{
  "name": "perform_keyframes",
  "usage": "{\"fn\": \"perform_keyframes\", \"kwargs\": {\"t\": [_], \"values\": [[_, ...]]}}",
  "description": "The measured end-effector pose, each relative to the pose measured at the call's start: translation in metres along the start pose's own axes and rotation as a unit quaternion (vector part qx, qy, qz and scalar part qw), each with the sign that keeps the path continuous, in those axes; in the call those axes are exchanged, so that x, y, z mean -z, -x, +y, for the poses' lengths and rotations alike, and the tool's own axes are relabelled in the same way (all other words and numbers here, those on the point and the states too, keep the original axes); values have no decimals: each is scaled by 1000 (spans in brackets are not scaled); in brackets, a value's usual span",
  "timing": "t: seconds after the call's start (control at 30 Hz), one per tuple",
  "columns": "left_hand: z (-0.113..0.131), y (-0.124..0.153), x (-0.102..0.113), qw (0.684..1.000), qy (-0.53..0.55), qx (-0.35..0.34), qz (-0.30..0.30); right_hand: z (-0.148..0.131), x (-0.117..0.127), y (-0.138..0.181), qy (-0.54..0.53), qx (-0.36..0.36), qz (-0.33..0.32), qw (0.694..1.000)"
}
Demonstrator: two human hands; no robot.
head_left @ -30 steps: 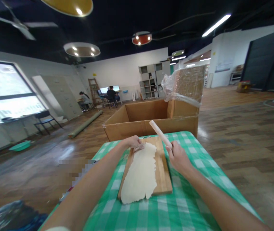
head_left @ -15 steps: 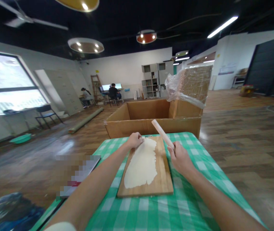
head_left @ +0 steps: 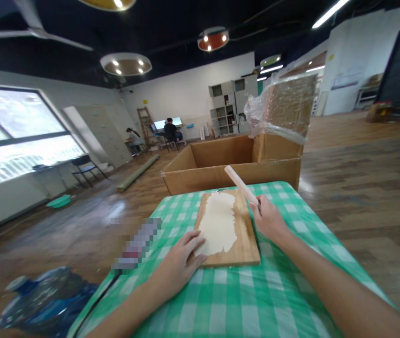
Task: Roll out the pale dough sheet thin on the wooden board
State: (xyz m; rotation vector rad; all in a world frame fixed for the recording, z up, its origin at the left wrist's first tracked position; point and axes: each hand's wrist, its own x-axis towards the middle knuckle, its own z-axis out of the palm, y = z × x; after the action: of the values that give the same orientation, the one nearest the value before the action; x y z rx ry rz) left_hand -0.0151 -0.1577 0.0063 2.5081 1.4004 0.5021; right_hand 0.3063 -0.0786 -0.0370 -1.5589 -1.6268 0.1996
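A thin sheet of rolled-out dough (head_left: pixel 220 223) with ragged edges lies on a wooden cutting board (head_left: pixel 247 241). My left hand (head_left: pixel 184 256) is at the near left edge of the dough, its fingertips on the sheet and its thumb spread apart from them, so it is open. My right hand (head_left: pixel 268 218) is closed around one end of a pale wooden rolling pin (head_left: pixel 239 183). The pin is tilted up and to the left over the board's far right side, off the dough.
A green-and-white checked cloth (head_left: pixel 228 300) covers the table. A blurred-out flat object (head_left: pixel 138 246) with a cable lies on its left edge. Beyond stands a large open cardboard box (head_left: pixel 207 178). A big water bottle (head_left: pixel 48 298) is on the floor at left. Two people sit far back.
My left hand has moved from the dough's far left edge to its near left edge, opening its fingers. My right hand still holds the rolling pin. The view has shifted slightly.
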Motion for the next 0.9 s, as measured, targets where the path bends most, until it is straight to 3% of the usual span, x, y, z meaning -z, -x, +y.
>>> {"fn": "perform_keyframes", "kwargs": {"t": [0.13,0.43,0.9], "values": [[-2,-7,-6,998,16,7,54,-3,4,0,-1,-19,0,1000],[-1,-17,-17,996,14,-3,87,0,2,-1,6,-1,2,1000],[7,-21,-19,998,36,-35,26,-1,2,0,21,2,0,1000]]}}
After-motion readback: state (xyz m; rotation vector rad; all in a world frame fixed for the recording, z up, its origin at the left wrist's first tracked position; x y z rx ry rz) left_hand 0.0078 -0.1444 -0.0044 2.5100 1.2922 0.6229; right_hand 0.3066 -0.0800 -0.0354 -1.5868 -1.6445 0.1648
